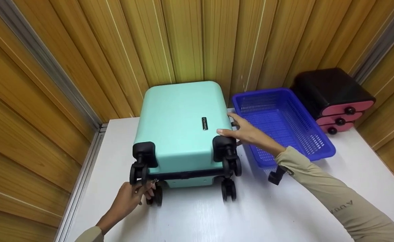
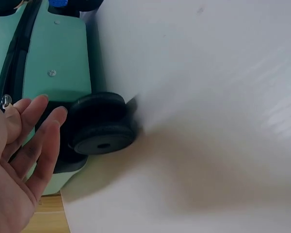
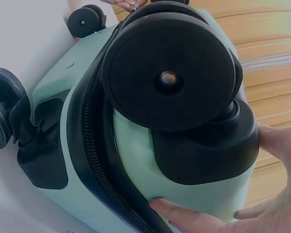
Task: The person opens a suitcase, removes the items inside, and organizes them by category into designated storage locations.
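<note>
A mint-green hard-shell suitcase [image 1: 180, 114] lies flat on the white table, its black wheels [image 1: 229, 190] facing me. Along its near end runs a black zipper [image 3: 98, 160]. At the near left corner, my left hand [image 1: 129, 198] pinches a small metal zipper pull [image 2: 6, 101] between thumb and forefinger, its other fingers loosely bent beside a wheel [image 2: 104, 136]. My right hand [image 1: 250, 132] grips the suitcase's right side by the near corner, thumb on top and fingers down the side. In the right wrist view, a large wheel [image 3: 136, 73] hides part of the zipper.
A blue plastic basket [image 1: 318, 156] stands right of the suitcase, close to my right forearm. Behind it, at the far right, is a black drawer box [image 1: 331, 85] with pink fronts. Wood-look panels [image 1: 183, 40] wall in the white table [image 1: 197, 222].
</note>
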`<action>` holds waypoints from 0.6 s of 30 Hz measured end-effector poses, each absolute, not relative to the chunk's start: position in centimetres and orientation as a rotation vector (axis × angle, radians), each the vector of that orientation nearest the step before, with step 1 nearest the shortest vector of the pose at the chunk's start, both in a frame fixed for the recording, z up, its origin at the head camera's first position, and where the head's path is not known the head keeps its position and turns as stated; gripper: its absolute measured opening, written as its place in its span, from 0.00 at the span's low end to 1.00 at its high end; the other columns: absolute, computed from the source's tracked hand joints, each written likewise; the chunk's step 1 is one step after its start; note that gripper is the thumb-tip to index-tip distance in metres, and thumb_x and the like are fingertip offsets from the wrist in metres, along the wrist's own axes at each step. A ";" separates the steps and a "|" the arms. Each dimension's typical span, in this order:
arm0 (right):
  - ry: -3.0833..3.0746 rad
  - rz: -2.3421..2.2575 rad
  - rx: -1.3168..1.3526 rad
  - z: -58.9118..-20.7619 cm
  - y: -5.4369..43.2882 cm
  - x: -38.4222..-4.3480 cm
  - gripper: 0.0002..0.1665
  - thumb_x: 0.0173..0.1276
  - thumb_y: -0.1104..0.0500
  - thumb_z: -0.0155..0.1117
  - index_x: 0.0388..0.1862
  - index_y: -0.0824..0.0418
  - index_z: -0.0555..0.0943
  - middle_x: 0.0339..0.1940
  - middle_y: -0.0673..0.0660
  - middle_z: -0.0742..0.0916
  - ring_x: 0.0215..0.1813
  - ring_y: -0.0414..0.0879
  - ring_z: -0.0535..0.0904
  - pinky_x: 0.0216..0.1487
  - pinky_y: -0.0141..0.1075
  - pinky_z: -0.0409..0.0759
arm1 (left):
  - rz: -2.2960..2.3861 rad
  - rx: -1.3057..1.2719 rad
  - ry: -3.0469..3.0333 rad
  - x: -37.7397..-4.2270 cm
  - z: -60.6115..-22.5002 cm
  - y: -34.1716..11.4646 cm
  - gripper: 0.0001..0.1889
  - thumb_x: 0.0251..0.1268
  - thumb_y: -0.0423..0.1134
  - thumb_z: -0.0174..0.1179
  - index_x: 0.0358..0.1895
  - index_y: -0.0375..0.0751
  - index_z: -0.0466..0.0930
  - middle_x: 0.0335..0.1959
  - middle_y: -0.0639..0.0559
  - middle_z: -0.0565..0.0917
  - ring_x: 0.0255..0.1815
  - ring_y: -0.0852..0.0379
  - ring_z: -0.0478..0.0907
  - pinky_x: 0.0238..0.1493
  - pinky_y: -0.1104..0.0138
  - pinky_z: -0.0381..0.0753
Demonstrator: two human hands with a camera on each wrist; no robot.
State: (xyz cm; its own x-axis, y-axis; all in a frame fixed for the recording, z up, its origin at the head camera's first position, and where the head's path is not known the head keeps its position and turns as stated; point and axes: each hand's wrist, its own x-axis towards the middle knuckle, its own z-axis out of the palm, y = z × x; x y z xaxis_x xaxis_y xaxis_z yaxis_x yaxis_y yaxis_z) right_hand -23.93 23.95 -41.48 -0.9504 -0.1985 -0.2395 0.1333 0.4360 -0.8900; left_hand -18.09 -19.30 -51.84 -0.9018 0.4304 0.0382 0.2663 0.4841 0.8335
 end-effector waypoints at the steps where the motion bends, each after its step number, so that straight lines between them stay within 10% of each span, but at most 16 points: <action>1: 2.381 -1.521 -0.056 -41.5 24.0 -23.9 0.61 0.73 0.44 0.68 0.88 0.59 0.40 0.82 0.77 0.58 0.79 0.74 0.62 0.59 0.63 0.83 | 1.370 0.600 2.579 -18.1 -51.9 -19.6 0.08 0.79 0.31 0.58 0.43 0.37 0.88 0.31 0.49 0.90 0.30 0.58 0.88 0.23 0.64 0.85; 18: 2.394 -1.525 -0.072 -41.5 24.0 -23.8 0.61 0.73 0.44 0.68 0.88 0.60 0.41 0.82 0.78 0.57 0.79 0.75 0.60 0.60 0.64 0.82 | 1.122 0.417 2.991 -23.4 -51.7 -22.9 0.12 0.73 0.26 0.61 0.42 0.44 0.92 0.25 0.54 0.88 0.22 0.63 0.78 0.27 0.69 0.74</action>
